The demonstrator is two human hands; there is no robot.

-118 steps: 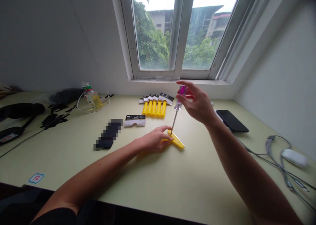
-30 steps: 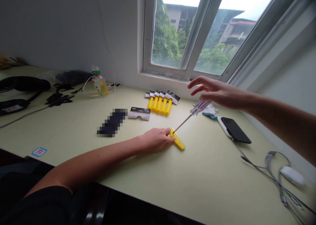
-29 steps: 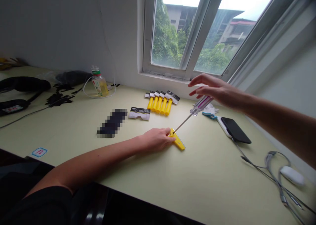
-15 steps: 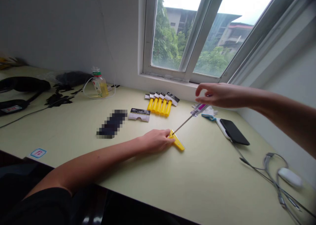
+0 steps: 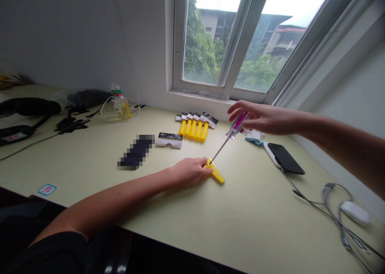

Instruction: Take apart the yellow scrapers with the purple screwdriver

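Yellow scraper [image 5: 219,177] lies on the table [image 5: 186,222], steadied in the grip of the left hand [image 5: 190,172]. The right hand [image 5: 252,115] holds the screwdriver [image 5: 231,133] by its handle, tip at the scraper head. Screw work appears under way and unfinished; tightness cannot be determined. Five carded yellow-handled tools [image 5: 193,129] lie apart, untouched.

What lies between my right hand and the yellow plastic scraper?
In the head view, a metal screwdriver with a clear-and-purple plastic handle slants down from your right hand to the scraper.
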